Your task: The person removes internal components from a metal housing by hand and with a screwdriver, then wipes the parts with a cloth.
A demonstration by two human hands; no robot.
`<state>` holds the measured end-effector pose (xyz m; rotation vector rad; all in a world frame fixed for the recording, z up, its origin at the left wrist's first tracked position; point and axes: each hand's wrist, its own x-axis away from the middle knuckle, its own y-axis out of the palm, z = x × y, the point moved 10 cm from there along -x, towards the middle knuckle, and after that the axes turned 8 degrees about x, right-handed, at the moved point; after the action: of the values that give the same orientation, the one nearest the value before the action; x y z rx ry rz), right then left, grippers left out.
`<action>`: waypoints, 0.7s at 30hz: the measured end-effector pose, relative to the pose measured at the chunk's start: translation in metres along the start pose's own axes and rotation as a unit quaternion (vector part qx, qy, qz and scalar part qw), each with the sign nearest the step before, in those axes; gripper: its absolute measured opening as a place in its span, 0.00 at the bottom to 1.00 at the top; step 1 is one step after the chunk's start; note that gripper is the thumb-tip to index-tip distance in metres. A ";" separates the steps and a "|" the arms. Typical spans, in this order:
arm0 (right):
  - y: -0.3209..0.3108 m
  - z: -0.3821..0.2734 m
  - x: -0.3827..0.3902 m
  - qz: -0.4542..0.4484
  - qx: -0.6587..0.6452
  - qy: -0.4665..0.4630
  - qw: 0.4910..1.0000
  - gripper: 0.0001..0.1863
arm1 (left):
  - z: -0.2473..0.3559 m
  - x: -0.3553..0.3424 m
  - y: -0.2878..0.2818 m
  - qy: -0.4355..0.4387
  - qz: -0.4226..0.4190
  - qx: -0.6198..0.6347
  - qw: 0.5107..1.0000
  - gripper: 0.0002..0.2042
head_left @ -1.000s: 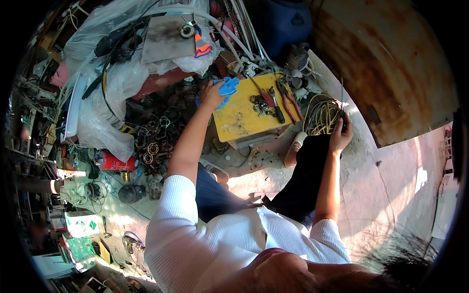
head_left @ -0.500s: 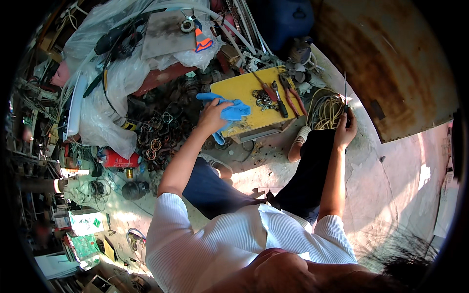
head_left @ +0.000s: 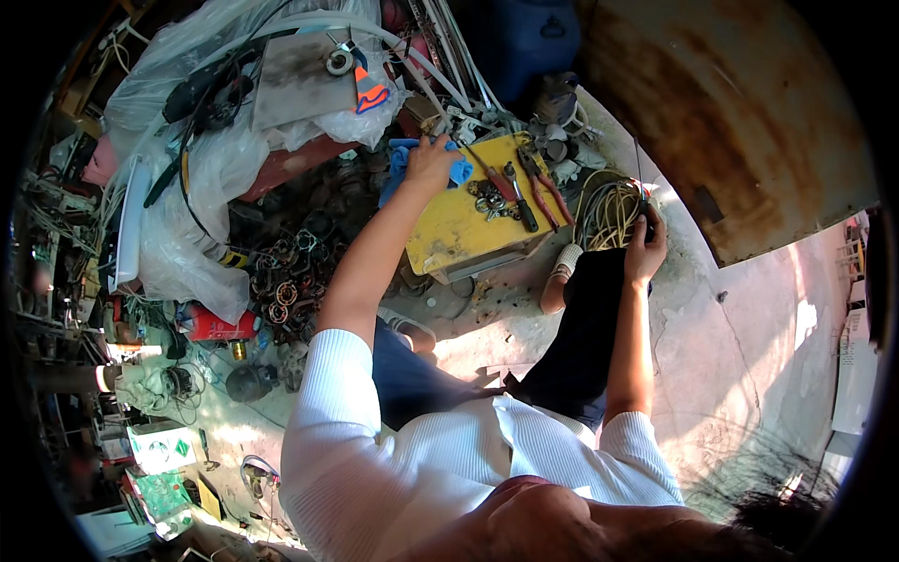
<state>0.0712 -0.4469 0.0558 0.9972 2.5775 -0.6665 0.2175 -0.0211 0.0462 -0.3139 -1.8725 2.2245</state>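
Observation:
A crumpled blue cloth (head_left: pixel 401 161) is under my left hand (head_left: pixel 431 167), whose fingers are closed on it at the far left corner of a small yellow-topped table (head_left: pixel 449 234). My right hand (head_left: pixel 646 248) is out to the right, above my knee. Its fingers wrap the dark handle of a screwdriver (head_left: pixel 639 164), whose thin shaft points away from me. Lying on the tabletop are pliers with red handles (head_left: pixel 545 187), a ratchet wrench with a black grip (head_left: pixel 525 212), a red-handled tool (head_left: pixel 498 180) and a cluster of small metal parts (head_left: pixel 487 200).
Coiled yellowish cable (head_left: pixel 604 214) lies right of the table, before a large rusty metal sheet (head_left: pixel 730 112). To the left are heaped metal rings (head_left: pixel 286 290), plastic sheeting (head_left: pixel 201 225) and a red cylinder (head_left: pixel 217 323). A blue drum (head_left: pixel 534 47) stands at the back.
My left hand has slid the blue cloth away from me, from the table's left side to its far left corner. My right hand still holds the screwdriver, almost unmoved.

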 end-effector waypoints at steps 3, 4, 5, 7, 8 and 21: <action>-0.002 0.001 0.000 -0.001 0.012 0.003 1.000 0.16 | 0.006 -0.002 0.023 -0.037 -0.095 0.039 0.994 0.26; -0.004 0.001 0.000 0.003 0.017 -0.004 1.000 0.16 | 0.012 -0.001 0.018 -0.039 -0.100 0.036 0.994 0.26; -0.004 0.000 0.001 0.005 0.018 -0.009 1.000 0.16 | 0.014 0.004 0.012 -0.044 -0.105 0.030 0.993 0.27; -0.004 0.007 -0.002 0.001 0.011 -0.005 1.000 0.16 | 0.011 0.005 0.014 -0.047 -0.102 0.043 0.993 0.28; 0.000 0.009 -0.002 -0.005 0.003 -0.004 1.000 0.16 | 0.002 0.006 0.020 -0.050 -0.092 0.059 0.993 0.29; -0.009 0.027 -0.003 0.008 -0.038 0.018 0.999 0.16 | -0.004 0.035 0.027 -0.049 0.028 0.042 0.998 0.25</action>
<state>0.0703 -0.4682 0.0367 1.0122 2.6014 -0.5466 0.1843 -0.0113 0.0176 -0.2491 -1.8332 2.3894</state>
